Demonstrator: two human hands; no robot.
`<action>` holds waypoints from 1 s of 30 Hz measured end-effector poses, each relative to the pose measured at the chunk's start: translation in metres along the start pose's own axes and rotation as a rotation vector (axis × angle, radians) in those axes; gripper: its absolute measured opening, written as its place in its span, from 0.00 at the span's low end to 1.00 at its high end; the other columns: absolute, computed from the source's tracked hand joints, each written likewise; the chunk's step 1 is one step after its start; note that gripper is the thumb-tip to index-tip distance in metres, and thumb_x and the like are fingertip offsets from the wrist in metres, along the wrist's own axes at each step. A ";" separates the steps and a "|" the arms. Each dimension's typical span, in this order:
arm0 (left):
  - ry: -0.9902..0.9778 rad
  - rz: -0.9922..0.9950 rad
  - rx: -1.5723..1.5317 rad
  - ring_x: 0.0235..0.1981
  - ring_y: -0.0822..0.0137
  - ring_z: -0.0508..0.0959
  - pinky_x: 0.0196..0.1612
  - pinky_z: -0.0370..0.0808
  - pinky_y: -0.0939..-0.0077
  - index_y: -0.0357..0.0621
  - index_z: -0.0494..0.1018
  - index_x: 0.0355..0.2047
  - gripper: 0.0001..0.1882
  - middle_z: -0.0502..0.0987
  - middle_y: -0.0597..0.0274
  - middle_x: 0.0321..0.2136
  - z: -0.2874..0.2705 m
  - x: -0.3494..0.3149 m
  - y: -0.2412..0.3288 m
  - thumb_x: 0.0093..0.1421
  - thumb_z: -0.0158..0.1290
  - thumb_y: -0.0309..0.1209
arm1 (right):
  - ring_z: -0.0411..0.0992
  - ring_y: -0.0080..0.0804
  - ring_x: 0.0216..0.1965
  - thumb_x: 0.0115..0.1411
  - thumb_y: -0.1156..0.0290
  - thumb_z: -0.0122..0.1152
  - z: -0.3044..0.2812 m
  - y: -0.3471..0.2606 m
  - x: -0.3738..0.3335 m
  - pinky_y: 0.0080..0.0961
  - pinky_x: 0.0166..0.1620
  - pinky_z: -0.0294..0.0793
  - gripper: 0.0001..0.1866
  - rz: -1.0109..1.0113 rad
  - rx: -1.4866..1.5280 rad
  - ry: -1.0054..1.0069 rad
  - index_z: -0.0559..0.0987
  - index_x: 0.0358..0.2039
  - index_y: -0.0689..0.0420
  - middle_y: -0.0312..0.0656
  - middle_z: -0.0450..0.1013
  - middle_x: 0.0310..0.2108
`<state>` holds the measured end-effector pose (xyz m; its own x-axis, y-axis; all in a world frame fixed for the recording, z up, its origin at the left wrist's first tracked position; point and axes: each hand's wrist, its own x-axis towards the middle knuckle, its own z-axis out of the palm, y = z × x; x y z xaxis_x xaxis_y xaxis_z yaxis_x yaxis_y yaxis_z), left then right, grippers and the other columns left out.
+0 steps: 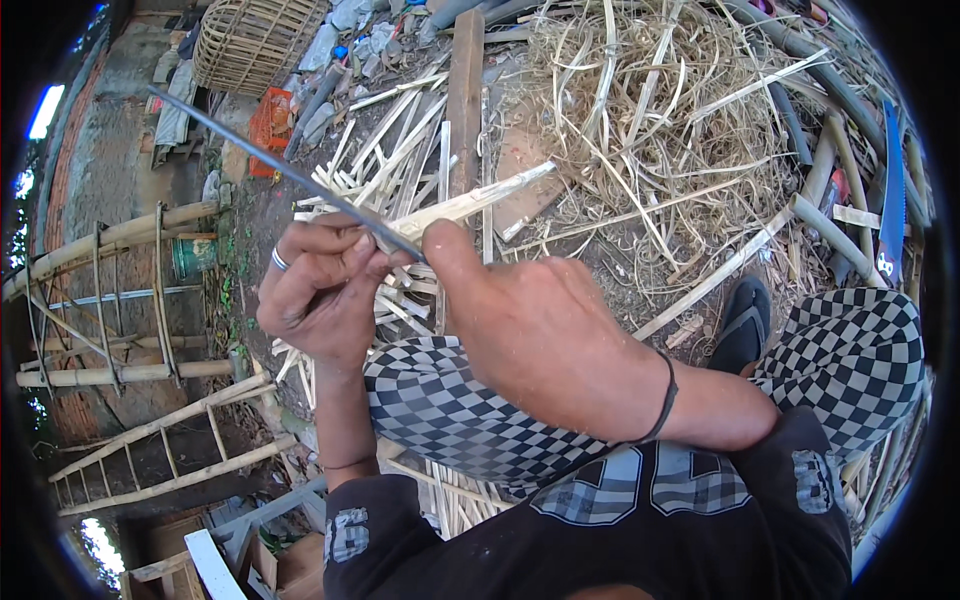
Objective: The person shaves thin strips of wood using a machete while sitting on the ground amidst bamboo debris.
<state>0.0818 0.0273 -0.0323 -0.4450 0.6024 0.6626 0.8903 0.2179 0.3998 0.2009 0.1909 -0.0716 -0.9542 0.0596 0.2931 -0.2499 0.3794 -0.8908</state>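
Left hand [315, 280] and right hand [550, 320] close together at a dark blade [262, 155] and a pale strip [475, 203]

Both meet just above the centre of the frame. Left-hand fingers are folded tight, the tips bunched on the near end of the pale strip, where the blade crosses it. Right-hand fingers are curled under, around the lower end of the blade, with the thumb laid along the top; their grip underneath is hidden. From there the long, narrow blade slants to the upper left, while the pale strip points to the upper right.

A dark shirt [700, 540] fills the lower edge. Curled shavings [680, 130] form a broad heap at upper right. Checkered trousers [440, 400] cover the bent legs, below the hands and at lower right. A bamboo frame [180, 371] stands at the left. Loose pale strips [400, 155] lie scattered at upper centre, beside a brown plank [465, 90]. A woven basket [255, 45] sits at upper left, an orange crate [272, 118] just below it. A blue saw [893, 190] is at far right, and a dark sandal [742, 320] right of centre. Smallest are a black wristband [668, 400] on the right wrist and a silver ring [279, 259] on a left finger.
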 end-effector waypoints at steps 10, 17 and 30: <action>0.036 -0.064 -0.045 0.37 0.60 0.82 0.39 0.83 0.74 0.31 0.77 0.24 0.08 0.78 0.53 0.29 0.004 -0.004 0.008 0.47 0.66 0.12 | 0.76 0.55 0.20 0.51 0.84 0.53 -0.004 -0.005 0.005 0.45 0.23 0.75 0.16 -0.009 -0.056 -0.038 0.62 0.40 0.66 0.55 0.71 0.14; 0.036 -0.012 -0.040 0.37 0.61 0.82 0.38 0.83 0.73 0.33 0.77 0.24 0.09 0.78 0.53 0.29 0.003 -0.007 0.003 0.46 0.66 0.12 | 0.77 0.56 0.23 0.51 0.84 0.54 -0.009 -0.008 0.006 0.45 0.25 0.75 0.16 -0.024 -0.083 -0.017 0.64 0.40 0.66 0.56 0.72 0.16; 0.044 -0.125 -0.077 0.39 0.63 0.80 0.44 0.77 0.73 0.31 0.75 0.24 0.09 0.77 0.55 0.32 0.006 -0.009 0.009 0.49 0.64 0.10 | 0.77 0.56 0.24 0.51 0.83 0.55 -0.007 -0.004 0.009 0.45 0.27 0.77 0.16 -0.037 -0.124 0.009 0.65 0.41 0.66 0.57 0.74 0.18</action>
<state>0.0944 0.0282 -0.0387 -0.5577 0.5395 0.6309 0.8182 0.2292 0.5273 0.1941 0.1962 -0.0631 -0.9431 0.0509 0.3286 -0.2625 0.4928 -0.8296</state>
